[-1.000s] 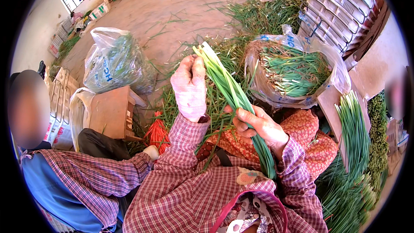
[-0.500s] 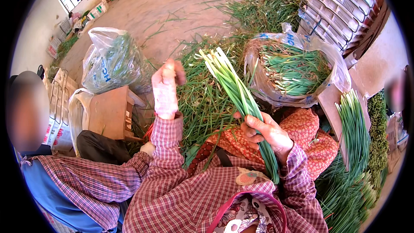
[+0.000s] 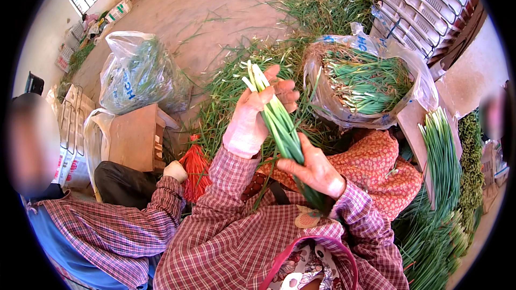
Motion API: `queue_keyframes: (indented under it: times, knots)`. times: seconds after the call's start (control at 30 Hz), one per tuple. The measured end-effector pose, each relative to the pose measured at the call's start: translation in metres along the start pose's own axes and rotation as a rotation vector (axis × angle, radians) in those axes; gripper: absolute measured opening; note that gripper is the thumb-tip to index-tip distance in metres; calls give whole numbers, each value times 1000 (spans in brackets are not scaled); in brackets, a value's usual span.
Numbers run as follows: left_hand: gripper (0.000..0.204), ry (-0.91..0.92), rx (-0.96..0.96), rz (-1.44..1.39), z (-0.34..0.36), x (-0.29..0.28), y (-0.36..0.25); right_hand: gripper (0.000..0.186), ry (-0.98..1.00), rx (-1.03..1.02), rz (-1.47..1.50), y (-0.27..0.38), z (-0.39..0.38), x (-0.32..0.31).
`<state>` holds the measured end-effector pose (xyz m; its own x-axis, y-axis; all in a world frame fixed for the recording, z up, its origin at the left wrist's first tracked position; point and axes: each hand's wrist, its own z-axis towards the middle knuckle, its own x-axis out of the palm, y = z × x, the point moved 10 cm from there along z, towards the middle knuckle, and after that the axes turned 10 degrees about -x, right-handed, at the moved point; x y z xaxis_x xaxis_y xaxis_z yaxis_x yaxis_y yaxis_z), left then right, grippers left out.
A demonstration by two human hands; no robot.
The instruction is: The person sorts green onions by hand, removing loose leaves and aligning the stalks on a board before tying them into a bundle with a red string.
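A bunch of garlic chives [image 3: 285,133], white ends up and green leaves down, slants across in front of my chest. My left hand [image 3: 248,119], in a pale pink fingerless glove, is closed around it just below the white ends, thumb in front and fingers behind. Lower down, my right hand [image 3: 318,171] grips the green leaves, with the thumb lying across them. The leaf tips hang toward my lap, partly hidden by my right hand and sleeve. Behind my hands spreads a heap of loose green leaves and trimmings [image 3: 226,113].
An open plastic bag of chives [image 3: 371,83] stands ahead right; a fuller tied-looking bag [image 3: 142,78] stands ahead left. Finished-looking chive bundles [image 3: 442,156] lie on a board at right. Red plastic strings [image 3: 196,172] hang beside a co-worker's hand [image 3: 175,172]. Stacked crates [image 3: 419,11] rise behind.
My left hand has come right from the empty space beside the chives and closed around their upper part. The red strings, hidden before by my left arm, now show.
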<state>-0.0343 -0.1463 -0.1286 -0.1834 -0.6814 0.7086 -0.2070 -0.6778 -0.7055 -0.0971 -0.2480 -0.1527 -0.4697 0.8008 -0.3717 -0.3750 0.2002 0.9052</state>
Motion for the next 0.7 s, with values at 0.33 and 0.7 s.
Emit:
queue_keyframes:
  times: [0.33, 0.7]
  knots:
    - [46, 194, -124, 72, 11, 42, 35, 41, -220, -666, -520, 130, 57, -101]
    - [31, 137, 166, 47, 17, 14, -40, 69, -119, -664, -66, 87, 73, -50]
